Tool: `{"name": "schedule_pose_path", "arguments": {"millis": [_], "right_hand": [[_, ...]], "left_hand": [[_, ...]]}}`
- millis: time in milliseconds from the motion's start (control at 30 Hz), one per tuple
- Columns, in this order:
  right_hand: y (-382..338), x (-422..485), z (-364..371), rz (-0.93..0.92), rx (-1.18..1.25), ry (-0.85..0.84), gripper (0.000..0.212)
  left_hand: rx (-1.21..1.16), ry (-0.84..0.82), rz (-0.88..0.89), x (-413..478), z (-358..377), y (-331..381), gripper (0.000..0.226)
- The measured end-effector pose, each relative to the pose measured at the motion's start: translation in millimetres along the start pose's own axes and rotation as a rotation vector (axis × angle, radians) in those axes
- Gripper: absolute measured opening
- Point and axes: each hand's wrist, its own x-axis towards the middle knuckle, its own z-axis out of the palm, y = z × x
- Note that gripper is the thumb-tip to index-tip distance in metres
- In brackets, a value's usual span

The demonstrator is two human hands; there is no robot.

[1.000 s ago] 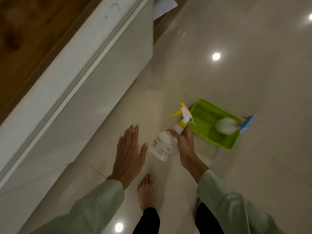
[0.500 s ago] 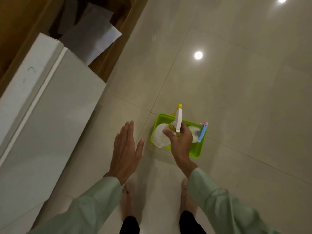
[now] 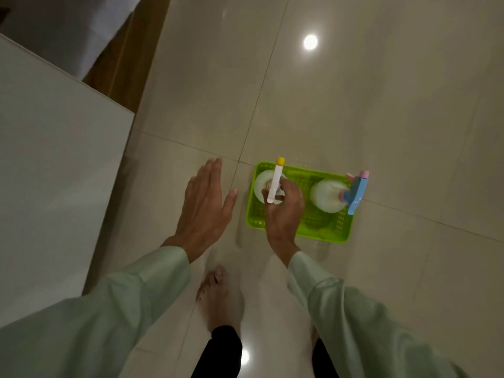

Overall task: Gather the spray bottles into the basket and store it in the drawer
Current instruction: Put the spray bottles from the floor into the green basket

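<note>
A bright green plastic basket (image 3: 341, 233) sits on the tiled floor just ahead of my feet. My right hand (image 3: 285, 214) grips the neck of a white spray bottle with a yellow-tipped nozzle (image 3: 275, 181), holding it upright in the basket's left end. A second white spray bottle with a blue and pink trigger head (image 3: 328, 196) stands in the basket's right end. My left hand (image 3: 206, 203) hovers flat with fingers spread, left of the basket, holding nothing.
A tall white cabinet front (image 3: 54, 173) fills the left side. Behind it are a wooden panel (image 3: 120, 66) and white paper (image 3: 90, 28). My bare foot (image 3: 218, 298) stands on the glossy floor tiles (image 3: 381, 105), which reflect ceiling lights.
My right hand carried the yellow-nozzle bottle from beside the basket to over it and lowered it into the left end. The view swung down over the basket. The left hand stayed open.
</note>
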Motion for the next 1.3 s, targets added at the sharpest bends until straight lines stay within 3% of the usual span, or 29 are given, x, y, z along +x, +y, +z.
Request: {"name": "schedule_pose_path", "arguments": {"millis": [267,400,633,1033,1300], "right_hand": [[3.2,-2.0,2.5,-0.008,-0.016,-0.004,0.035],[0.5,-4.0,-9.8,0.101,0.019,-0.115,0.060],[-23.5,-28.5,-70.1,0.011,-0.041,-0.259,0.089],[-120.9,-75.7,-206.4,-0.281,-0.054,-0.418,0.067],[-219.0,-138.8,-234.4,-0.501,-0.086,-0.594,0.063]], "left_hand": [[0.007,-0.013,0.025,-1.9,7.7,-0.4,0.068],[0.011,-0.007,0.022,-13.0,4.1,5.5,0.068],[-0.013,0.046,0.001,-56.0,-19.1,28.4,0.068],[-0.103,0.223,-0.134,-194.6,-92.6,92.0,0.067],[-0.198,0.417,-0.293,-310.7,-159.5,84.7,0.067]]}}
